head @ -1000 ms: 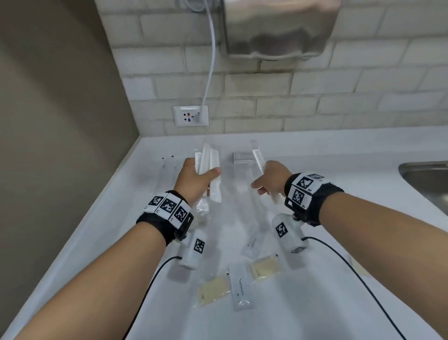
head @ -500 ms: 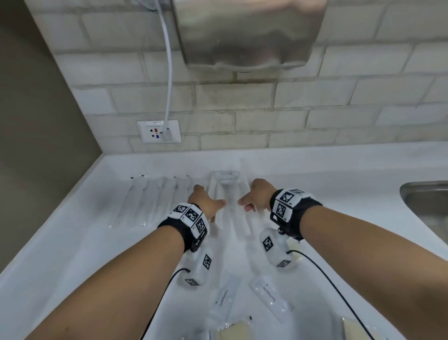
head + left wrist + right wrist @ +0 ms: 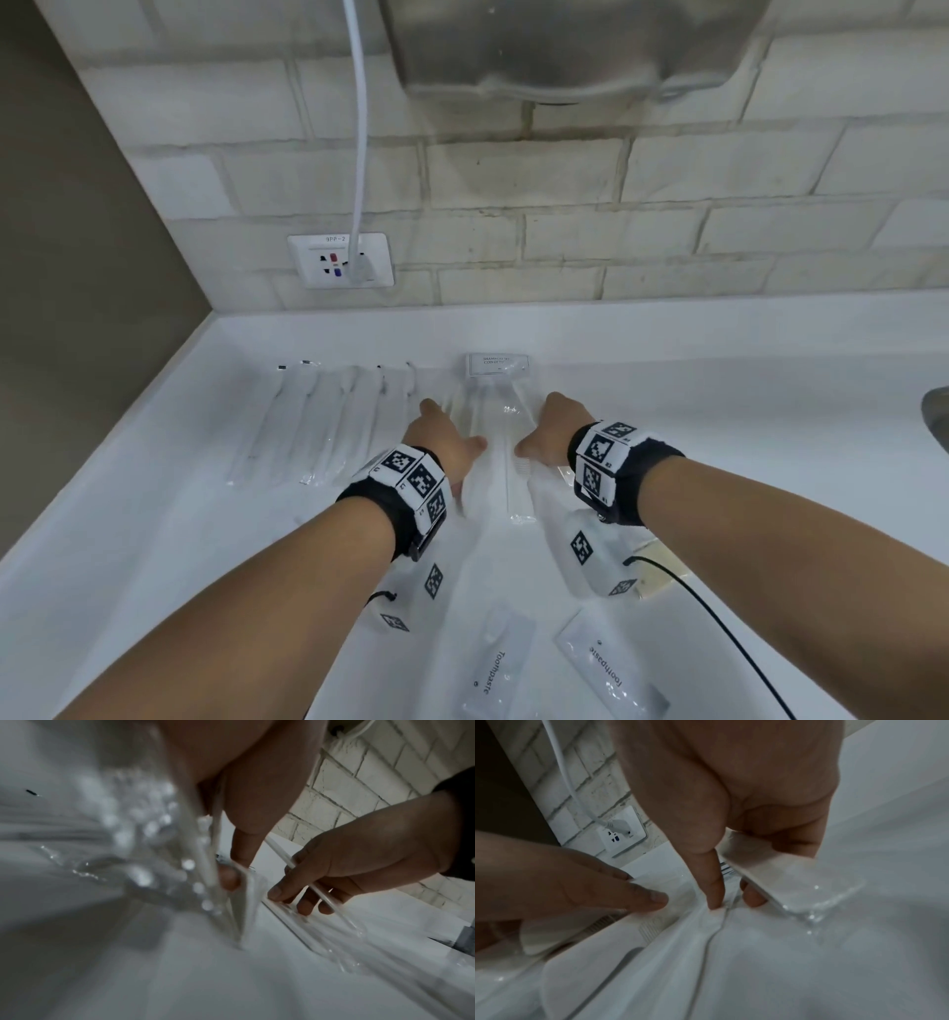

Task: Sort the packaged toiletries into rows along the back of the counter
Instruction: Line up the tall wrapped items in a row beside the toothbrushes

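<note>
Both hands are down on the white counter [image 3: 719,411] near the back wall, on either side of clear packets holding white combs [image 3: 506,462]. My left hand [image 3: 449,439] pinches one comb packet [image 3: 241,898] between thumb and finger, its edge lifted off the counter. My right hand [image 3: 552,437] grips another comb packet [image 3: 795,880], with the thumb pressing into the wrapping. A row of packaged toothbrushes [image 3: 318,421] lies just left of the left hand. A shampoo sachet [image 3: 497,365] sits beyond the combs.
Two toothpaste packets [image 3: 493,663] [image 3: 611,673] lie near me and a yellowish soap packet [image 3: 662,570] under the right wrist. A wall socket [image 3: 340,259] with a white cable, a metal dryer [image 3: 565,46] overhead and a sink edge [image 3: 937,416] at the right bound the space.
Both hands carried the comb packets forward and lowered them to the counter beside the toothbrush row. The left hand's packets, held upright a second ago, now lie low.
</note>
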